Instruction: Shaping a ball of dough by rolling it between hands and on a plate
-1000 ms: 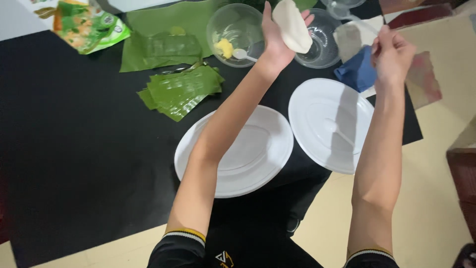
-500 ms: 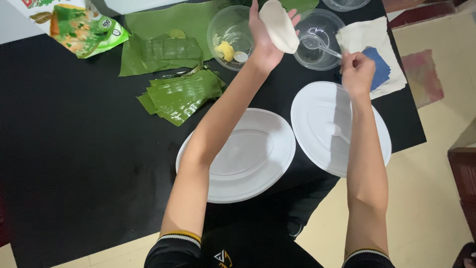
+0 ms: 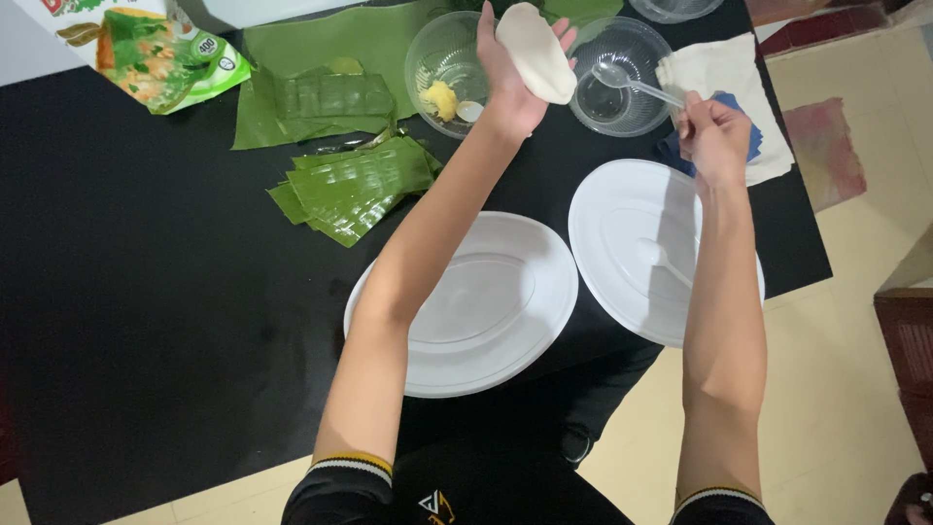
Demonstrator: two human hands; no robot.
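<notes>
At the far edge of the black table (image 3: 146, 292), the left hand (image 3: 505, 73) was raised palm-up, cupped under a flattened oval of white dough (image 3: 536, 51) that lay across palm and fingers. Its long axis ran from the fingertips toward the wrist. The right hand (image 3: 712, 131) was closed in a pinch on the handle of a clear plastic spoon (image 3: 632, 86), bowl end resting in a clear bowl (image 3: 622, 73). That spoon lay just to the right of the dough, pointing toward it, so the right hand was the nearer one to bring it across. A second clear bowl (image 3: 437, 58) holding a yellow lump (image 3: 442, 99) sat to the left of the left hand. Two white oval plates (image 3: 486, 311) (image 3: 632, 243) lay nearer the body, folded green leaves (image 3: 355, 185) to the left.
</notes>
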